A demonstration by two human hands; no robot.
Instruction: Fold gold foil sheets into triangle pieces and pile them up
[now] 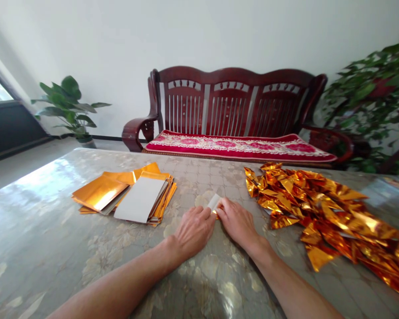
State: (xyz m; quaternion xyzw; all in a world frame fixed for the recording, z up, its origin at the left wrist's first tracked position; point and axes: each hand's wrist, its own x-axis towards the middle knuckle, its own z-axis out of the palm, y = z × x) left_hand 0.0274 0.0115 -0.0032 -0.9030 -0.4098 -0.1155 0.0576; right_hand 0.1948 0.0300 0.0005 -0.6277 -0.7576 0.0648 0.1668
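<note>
Between my hands, near the middle of the table [119,252], lies a small folded paper [214,202], white on top with a bit of gold at its lower edge. My left hand [196,228] presses on its left side, fingers together. My right hand [236,221] pinches its right side with thumb and forefinger. To the left is a stack of gold sheets [103,191], with a white-side-up sheet [141,198] on top. A long heap of folded gold foil pieces [319,199] spreads over the right side.
Beyond the table stands a dark red wooden bench [229,102] with a red and white patterned cover [239,145]. A potted plant [69,104] is at the back left, leafy greenery [375,97] at the right. Clear plastic [385,190] lies at the table's right.
</note>
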